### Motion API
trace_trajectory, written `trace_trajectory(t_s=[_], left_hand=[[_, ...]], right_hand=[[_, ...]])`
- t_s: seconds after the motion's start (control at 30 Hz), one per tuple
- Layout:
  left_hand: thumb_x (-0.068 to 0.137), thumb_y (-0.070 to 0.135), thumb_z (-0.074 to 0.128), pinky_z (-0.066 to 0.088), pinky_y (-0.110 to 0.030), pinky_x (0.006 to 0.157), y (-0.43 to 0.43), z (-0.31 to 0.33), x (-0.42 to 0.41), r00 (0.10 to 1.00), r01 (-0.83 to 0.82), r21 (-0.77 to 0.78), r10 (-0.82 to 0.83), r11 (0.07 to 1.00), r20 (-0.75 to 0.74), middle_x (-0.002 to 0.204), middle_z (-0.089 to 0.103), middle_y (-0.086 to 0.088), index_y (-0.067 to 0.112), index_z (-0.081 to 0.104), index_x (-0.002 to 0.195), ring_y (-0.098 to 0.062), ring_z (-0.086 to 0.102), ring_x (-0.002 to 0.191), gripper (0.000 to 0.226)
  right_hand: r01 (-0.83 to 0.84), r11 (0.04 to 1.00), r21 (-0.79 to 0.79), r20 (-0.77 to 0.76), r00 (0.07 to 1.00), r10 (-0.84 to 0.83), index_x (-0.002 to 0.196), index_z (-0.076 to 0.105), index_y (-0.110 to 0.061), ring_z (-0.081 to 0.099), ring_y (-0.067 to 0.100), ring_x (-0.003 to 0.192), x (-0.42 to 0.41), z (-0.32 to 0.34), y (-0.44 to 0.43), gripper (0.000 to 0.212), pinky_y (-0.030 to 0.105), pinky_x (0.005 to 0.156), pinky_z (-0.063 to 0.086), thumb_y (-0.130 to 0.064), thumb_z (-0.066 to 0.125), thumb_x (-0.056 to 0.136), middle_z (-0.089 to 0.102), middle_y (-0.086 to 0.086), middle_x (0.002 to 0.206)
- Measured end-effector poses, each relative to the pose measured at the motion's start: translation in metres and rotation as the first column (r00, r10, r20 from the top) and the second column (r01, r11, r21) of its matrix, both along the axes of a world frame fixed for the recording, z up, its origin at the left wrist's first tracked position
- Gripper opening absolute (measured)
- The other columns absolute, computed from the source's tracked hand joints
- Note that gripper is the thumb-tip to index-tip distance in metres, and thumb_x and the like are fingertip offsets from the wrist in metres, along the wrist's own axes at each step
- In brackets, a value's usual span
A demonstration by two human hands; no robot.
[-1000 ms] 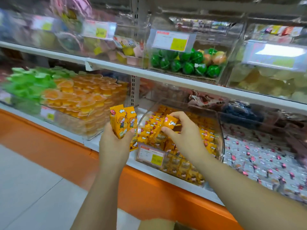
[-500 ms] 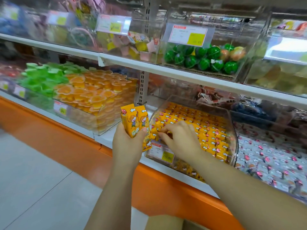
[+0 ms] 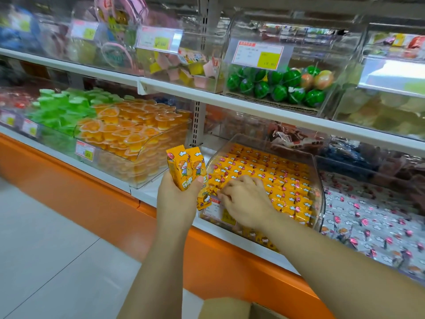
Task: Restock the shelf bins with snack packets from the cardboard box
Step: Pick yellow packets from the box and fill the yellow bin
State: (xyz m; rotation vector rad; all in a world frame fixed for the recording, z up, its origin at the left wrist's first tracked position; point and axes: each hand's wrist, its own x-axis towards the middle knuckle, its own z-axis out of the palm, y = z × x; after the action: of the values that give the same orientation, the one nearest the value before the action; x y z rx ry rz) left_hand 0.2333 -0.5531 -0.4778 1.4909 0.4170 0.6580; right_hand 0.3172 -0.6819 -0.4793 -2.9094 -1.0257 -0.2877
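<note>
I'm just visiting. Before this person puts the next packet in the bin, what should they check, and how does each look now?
1. Supply held securely: ok. The left hand grips a bundle of orange-yellow cartoon-printed snack packets.
2. Correct bin: ok. The clear curved plastic bin holds matching packets in rows.
3. Right hand free: cannot tell. The right hand lies curled over the bin's front row; a pinched packet would be hidden.
4. Refill source close: ok. A brown cardboard box sits below the arms.
5. Box contents left: cannot tell, out of view.
</note>
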Motion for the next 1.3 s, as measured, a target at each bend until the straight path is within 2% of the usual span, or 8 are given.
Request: trace_trajectory(t_s=[0.07, 0.13, 0.27, 0.57, 0.8, 1.07, 1.17, 1.3], left_hand=[[0.086, 0.021, 0.068, 0.054, -0.037, 0.078, 0.0, -0.001, 0.0, 0.998, 0.062, 0.028, -0.061, 0.998, -0.035, 0.096, 0.069, 0.001, 0.021, 0.058, 0.101, -0.017, 0.067, 0.088, 0.018], [0.087, 0.022, 0.067, 0.055, -0.036, 0.081, 0.001, 0.0, -0.001, 0.984, 0.171, 0.075, -0.167, 0.982, -0.056, 0.098, 0.07, 0.004, 0.021, 0.059, 0.106, -0.014, 0.068, 0.09, 0.021], [0.088, 0.019, 0.065, 0.056, -0.029, 0.082, -0.007, 0.01, 0.008, 0.876, 0.482, 0.144, -0.48, 0.865, -0.046, 0.104, 0.071, 0.008, 0.027, 0.057, 0.117, -0.009, 0.068, 0.095, 0.031], [0.089, 0.064, 0.037, 0.034, -0.05, 0.107, -0.037, 0.008, 0.048, 0.911, 0.411, 0.514, -0.358, 0.753, -0.205, 0.134, 0.043, 0.005, 0.042, 0.044, 0.126, -0.018, 0.037, 0.13, 0.044], [0.08, 0.057, 0.057, 0.042, -0.053, 0.099, -0.034, 0.012, 0.053, 0.933, 0.349, 0.457, -0.35, 0.818, -0.085, 0.118, 0.055, 0.022, 0.07, 0.03, 0.107, -0.009, 0.056, 0.113, 0.04], [0.092, 0.025, 0.061, 0.043, -0.006, 0.08, -0.031, 0.006, 0.06, 0.884, 0.451, 0.497, -0.447, 0.741, -0.135, 0.104, 0.038, 0.04, 0.05, 0.028, 0.127, 0.029, 0.046, 0.09, 0.055], [0.091, 0.04, 0.059, 0.027, -0.039, 0.108, -0.029, 0.009, 0.058, 0.911, 0.412, 0.593, -0.316, 0.692, -0.264, 0.116, 0.051, 0.02, 0.046, 0.027, 0.136, -0.003, 0.05, 0.118, 0.056], [0.09, 0.04, 0.06, 0.018, -0.032, 0.094, -0.023, 0.008, 0.059, 0.921, 0.376, 0.641, -0.192, 0.669, -0.34, 0.11, 0.056, 0.018, 0.036, 0.037, 0.128, -0.015, 0.053, 0.108, 0.044]], right_hand=[[-0.015, 0.999, -0.032, -0.053, 0.998, 0.014, 0.122, 0.061, -0.034, 0.031, 0.018, 0.128, 0.004, 0.011, -0.004, 0.037, 0.041, 0.107, 0.02, -0.039, 0.031, 0.101, 0.045, -0.01, 0.137], [0.008, 0.967, 0.254, -0.184, 0.982, 0.04, 0.128, 0.057, -0.033, 0.033, 0.015, 0.129, 0.004, 0.028, -0.013, 0.034, 0.037, 0.105, 0.025, -0.03, 0.037, 0.1, 0.044, -0.011, 0.138], [0.176, 0.642, 0.747, -0.506, 0.776, 0.377, 0.134, 0.044, -0.034, 0.056, 0.0, 0.104, -0.008, 0.057, -0.03, 0.045, 0.033, 0.097, 0.045, -0.02, 0.055, 0.093, 0.055, -0.015, 0.12], [0.106, 0.605, 0.789, -0.22, 0.968, 0.117, 0.107, 0.06, -0.031, 0.064, 0.006, 0.092, 0.007, 0.054, -0.068, 0.025, 0.034, 0.087, 0.054, -0.027, 0.069, 0.083, 0.068, -0.008, 0.098], [0.102, 0.824, 0.557, -0.211, 0.977, 0.022, 0.12, 0.05, -0.034, 0.062, 0.015, 0.073, 0.008, 0.05, -0.073, 0.038, 0.027, 0.066, 0.053, -0.033, 0.066, 0.086, 0.061, -0.01, 0.095], [0.158, 0.691, 0.705, -0.273, 0.96, 0.059, 0.108, 0.056, -0.033, 0.06, -0.005, 0.086, 0.014, 0.04, -0.079, 0.029, 0.011, 0.074, 0.045, -0.029, 0.07, 0.083, 0.064, -0.017, 0.094], [0.191, 0.705, 0.682, -0.293, 0.956, 0.024, 0.109, 0.058, -0.029, 0.062, 0.002, 0.09, 0.018, 0.037, -0.085, 0.029, 0.025, 0.081, 0.051, -0.03, 0.069, 0.083, 0.065, -0.013, 0.098], [0.23, 0.804, 0.549, -0.269, 0.959, -0.092, 0.12, 0.054, -0.026, 0.059, 0.013, 0.101, 0.025, 0.039, -0.088, 0.035, 0.028, 0.082, 0.046, -0.035, 0.063, 0.088, 0.059, -0.005, 0.123]])
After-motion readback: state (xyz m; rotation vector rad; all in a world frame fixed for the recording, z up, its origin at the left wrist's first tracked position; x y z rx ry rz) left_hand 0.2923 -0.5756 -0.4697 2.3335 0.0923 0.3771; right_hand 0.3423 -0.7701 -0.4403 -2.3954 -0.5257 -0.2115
